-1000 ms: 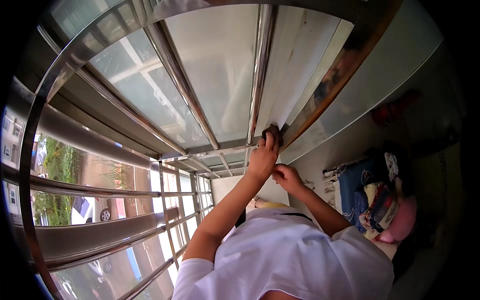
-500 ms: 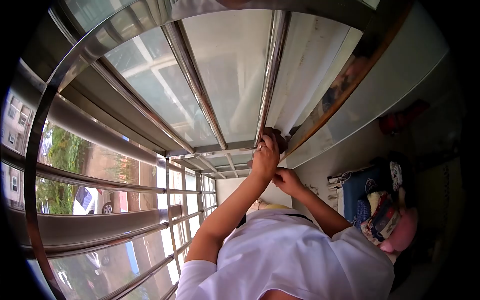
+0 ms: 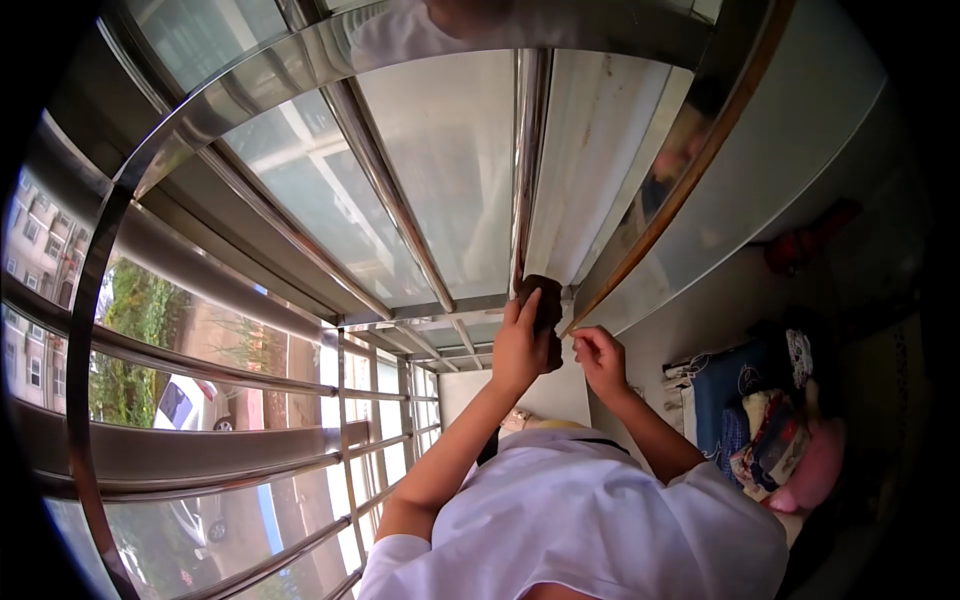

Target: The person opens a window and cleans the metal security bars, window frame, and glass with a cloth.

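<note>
A dark brown cloth (image 3: pixel 545 310) is bunched in my left hand (image 3: pixel 518 345), its fingers pressed over it at the lower end of a shiny metal bar (image 3: pixel 528 170). Part of the cloth hangs below the fingers, beside the palm. To the right, apart from the cloth, my right hand (image 3: pixel 600 362) is raised with its fingers curled in. I see nothing in it. It is close to the lower end of a brown wooden edge strip (image 3: pixel 660 215).
More metal bars (image 3: pixel 390 200) run beside a glass pane (image 3: pixel 440 140). A curved metal rail (image 3: pixel 240 85) crosses above. Window bars (image 3: pixel 220 370) stand at left, with a white car (image 3: pixel 190 400) outside. Folded fabrics (image 3: pixel 725 400) and a pink item (image 3: pixel 815 465) lie at right.
My left hand has shifted slightly down and left, showing more of the brown cloth. My right hand has moved right, away from the left, and lifted. The view has tilted slightly.
</note>
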`<state>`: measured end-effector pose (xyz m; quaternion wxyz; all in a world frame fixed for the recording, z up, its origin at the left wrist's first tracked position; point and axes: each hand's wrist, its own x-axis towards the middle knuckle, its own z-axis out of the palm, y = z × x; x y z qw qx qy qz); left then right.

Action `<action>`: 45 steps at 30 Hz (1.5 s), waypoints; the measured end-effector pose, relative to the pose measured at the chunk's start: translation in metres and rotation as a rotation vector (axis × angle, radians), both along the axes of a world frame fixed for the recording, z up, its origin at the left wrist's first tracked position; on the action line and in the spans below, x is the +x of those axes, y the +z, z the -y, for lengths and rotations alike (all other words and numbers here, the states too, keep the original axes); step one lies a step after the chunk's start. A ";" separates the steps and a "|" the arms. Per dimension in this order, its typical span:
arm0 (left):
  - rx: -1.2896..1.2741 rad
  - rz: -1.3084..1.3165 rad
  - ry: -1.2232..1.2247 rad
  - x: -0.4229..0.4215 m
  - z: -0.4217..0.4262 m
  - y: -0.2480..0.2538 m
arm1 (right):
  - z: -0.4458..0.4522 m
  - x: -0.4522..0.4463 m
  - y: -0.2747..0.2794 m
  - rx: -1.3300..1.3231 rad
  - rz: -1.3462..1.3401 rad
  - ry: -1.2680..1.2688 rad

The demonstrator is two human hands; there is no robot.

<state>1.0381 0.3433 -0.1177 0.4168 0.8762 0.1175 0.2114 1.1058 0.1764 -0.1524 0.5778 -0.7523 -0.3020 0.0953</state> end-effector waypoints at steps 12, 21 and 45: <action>-0.233 0.008 -0.020 -0.009 0.002 0.020 | -0.034 0.083 0.164 0.180 1.335 -0.474; -0.354 0.446 -0.030 -0.017 0.019 0.048 | -0.051 0.128 0.161 0.151 1.502 -0.642; -0.132 0.879 0.391 0.160 -0.010 0.155 | -0.038 0.137 0.154 0.253 1.478 -0.392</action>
